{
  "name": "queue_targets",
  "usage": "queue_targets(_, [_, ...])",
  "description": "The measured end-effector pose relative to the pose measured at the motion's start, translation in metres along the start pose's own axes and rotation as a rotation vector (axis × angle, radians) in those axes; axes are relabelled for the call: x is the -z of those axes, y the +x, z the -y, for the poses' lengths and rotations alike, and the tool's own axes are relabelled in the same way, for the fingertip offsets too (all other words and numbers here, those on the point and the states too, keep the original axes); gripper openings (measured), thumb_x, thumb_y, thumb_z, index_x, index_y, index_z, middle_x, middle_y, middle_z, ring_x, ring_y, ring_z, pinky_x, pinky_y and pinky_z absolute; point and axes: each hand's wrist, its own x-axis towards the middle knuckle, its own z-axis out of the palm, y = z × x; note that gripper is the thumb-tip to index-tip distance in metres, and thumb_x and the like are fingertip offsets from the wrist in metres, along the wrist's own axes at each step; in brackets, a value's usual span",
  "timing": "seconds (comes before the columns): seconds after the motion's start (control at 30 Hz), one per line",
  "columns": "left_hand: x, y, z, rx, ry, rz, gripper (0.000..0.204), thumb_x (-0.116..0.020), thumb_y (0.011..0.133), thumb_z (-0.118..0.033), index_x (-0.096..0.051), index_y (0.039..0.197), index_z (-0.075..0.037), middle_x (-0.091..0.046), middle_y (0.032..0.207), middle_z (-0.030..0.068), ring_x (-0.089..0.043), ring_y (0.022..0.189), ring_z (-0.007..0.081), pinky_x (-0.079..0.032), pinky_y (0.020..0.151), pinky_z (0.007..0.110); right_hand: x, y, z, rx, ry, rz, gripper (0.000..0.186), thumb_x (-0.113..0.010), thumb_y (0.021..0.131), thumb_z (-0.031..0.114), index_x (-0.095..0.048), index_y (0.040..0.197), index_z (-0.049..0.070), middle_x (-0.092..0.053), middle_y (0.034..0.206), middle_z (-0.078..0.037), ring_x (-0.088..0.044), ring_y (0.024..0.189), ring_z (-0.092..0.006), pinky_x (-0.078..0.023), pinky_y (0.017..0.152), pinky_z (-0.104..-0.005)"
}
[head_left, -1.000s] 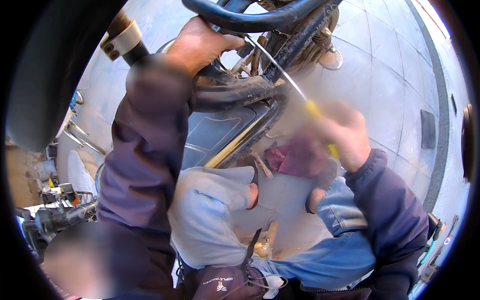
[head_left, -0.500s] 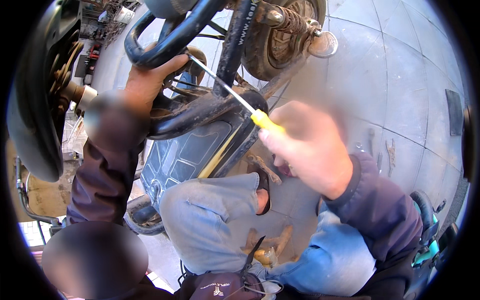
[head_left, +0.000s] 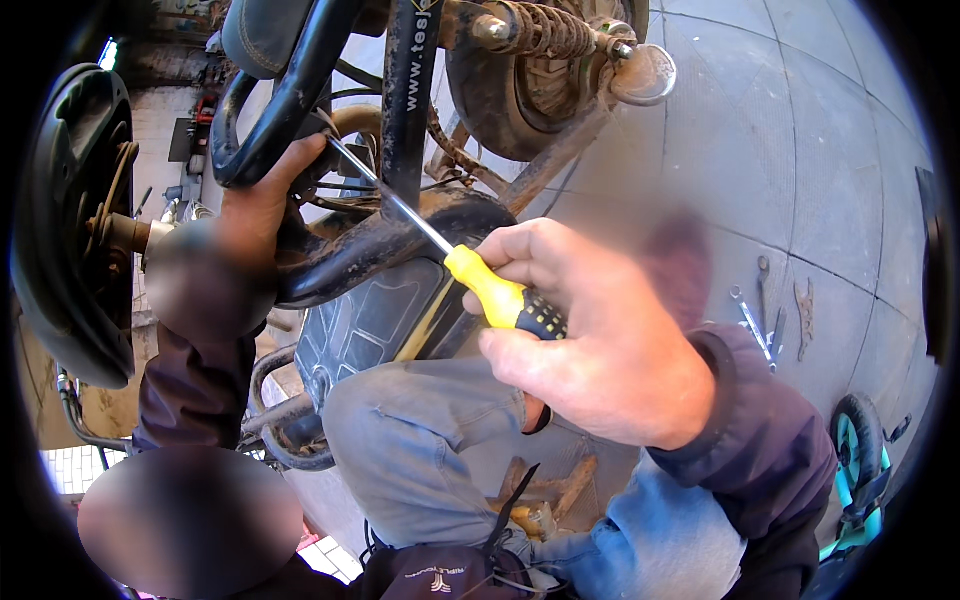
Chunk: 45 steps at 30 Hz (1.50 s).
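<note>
I'm clamping the right hand (head_left: 610, 345) around a yellow-handled screwdriver (head_left: 485, 283), its shaft (head_left: 420, 222) slanting over the black frame (head_left: 350, 265) toward the left hand (head_left: 260, 203), whose hold I can't tell; more handle (head_left: 541, 314) is showing than earlier.

A shiny wrench (head_left: 752, 325) is lying on the tiled floor (head_left: 720, 120), with a dark tool (head_left: 764, 285) resting just beside it and rusty pliers (head_left: 804, 318) lying a little to the right. A maroon thing (head_left: 683, 262) is showing as a blur further left. Near the right rim, a teal wheel (head_left: 848, 440) with a black tyre is standing. Pieces of wood (head_left: 576, 484) are lying toward the lower edge.
</note>
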Motion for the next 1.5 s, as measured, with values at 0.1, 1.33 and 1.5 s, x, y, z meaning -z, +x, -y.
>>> queue_targets(0.1, [-0.002,0.0,0.001,-0.07,0.041,0.009,0.045,-0.074,0.077,-0.018,-0.056,0.117,-0.006,-0.062,0.103,0.0066,-0.058,0.097,0.0162,-0.046,0.088,0.032,0.004,0.0,-0.005,0.086,-0.05,-0.009,0.037,-0.063,0.081,0.002,-0.049,0.115,-0.009,-0.062,0.102,-0.015,-0.061,0.095,-0.0181,-0.049,0.084,-0.0302])
queue_targets(1.33, [0.01,0.007,0.001,-0.036,0.181,0.157,0.049,-0.078,0.074,-0.022,-0.06,0.116,-0.003,-0.065,0.103,0.0107,-0.061,0.096,0.0205,-0.045,0.09,0.034,-0.018,-0.006,-0.003,0.11,-0.163,-0.103,0.039,-0.064,0.078,-0.001,-0.051,0.115,-0.005,-0.063,0.089,-0.013,-0.062,0.08,-0.0161,-0.048,0.074,-0.0275])
queue_targets(1.5, [0.013,0.003,0.006,-0.091,0.179,0.14,0.048,-0.077,0.076,-0.023,-0.059,0.116,-0.003,-0.065,0.103,0.0102,-0.061,0.097,0.0201,-0.046,0.088,0.032,-0.022,-0.004,-0.01,0.168,-0.197,-0.131,0.04,-0.063,0.078,-0.002,-0.051,0.116,-0.003,-0.064,0.088,-0.011,-0.063,0.079,-0.0153,-0.049,0.074,-0.0273])
